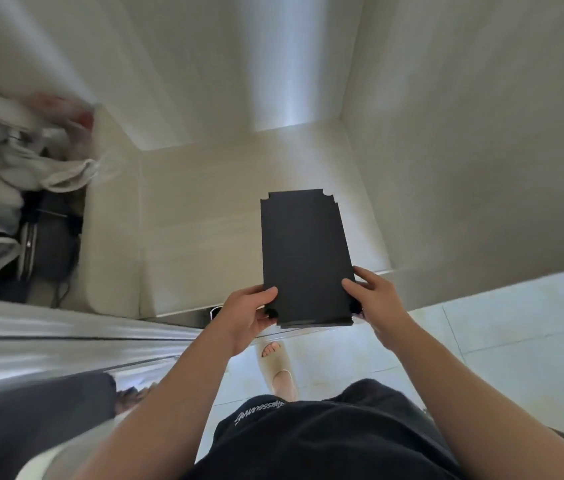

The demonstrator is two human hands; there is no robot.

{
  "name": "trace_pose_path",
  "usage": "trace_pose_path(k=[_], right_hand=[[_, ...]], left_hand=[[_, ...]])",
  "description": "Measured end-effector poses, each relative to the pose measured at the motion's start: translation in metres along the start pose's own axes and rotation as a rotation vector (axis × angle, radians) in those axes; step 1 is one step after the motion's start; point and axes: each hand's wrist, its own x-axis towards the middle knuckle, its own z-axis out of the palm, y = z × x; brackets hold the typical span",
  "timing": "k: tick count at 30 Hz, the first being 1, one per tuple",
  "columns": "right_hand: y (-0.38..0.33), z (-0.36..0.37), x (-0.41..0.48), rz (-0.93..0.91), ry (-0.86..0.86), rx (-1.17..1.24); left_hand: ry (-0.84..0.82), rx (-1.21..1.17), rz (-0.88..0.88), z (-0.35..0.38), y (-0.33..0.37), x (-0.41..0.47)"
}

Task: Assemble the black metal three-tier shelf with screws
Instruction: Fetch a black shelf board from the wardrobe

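Observation:
A flat black metal shelf panel (304, 254) with notched corners is held out in front of me, its long side pointing away. My left hand (245, 315) grips its near left corner, thumb on top. My right hand (375, 299) grips the near right corner, thumb on the top face. The panel hangs in the air above a pale floor inside a beige-walled recess. No screws or other shelf parts are visible.
A pile of clothes and a dark bag (48, 237) lies in a compartment at the left. A shiny metal door frame (65, 334) runs across the lower left. My foot in a beige slipper (278, 368) stands on the white tiled floor (498, 334).

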Motion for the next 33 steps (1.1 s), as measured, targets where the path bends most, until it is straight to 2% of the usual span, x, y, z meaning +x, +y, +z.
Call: trace_pose_path(k=[9, 20, 26, 33], right_hand=[[0.06, -0.066, -0.078, -0.059, -0.197, -0.103], [0.144, -0.129, -0.169, -0.028, -0.249, -0.187], [0.195, -0.139, -0.211, -0.007, -0.229, -0.168], [0.282, -0.147, -0.279, 0.042, -0.083, -0.068]], left_hand=[[0.108, -0.081, 0.112, 0.031, -0.12, -0.087], [0.198, -0.13, 0.107, 0.054, -0.251, -0.189], [0.175, -0.076, 0.066, 0.042, -0.297, -0.216], [0.064, 0.007, -0.041, 0.008, -0.37, -0.231]])
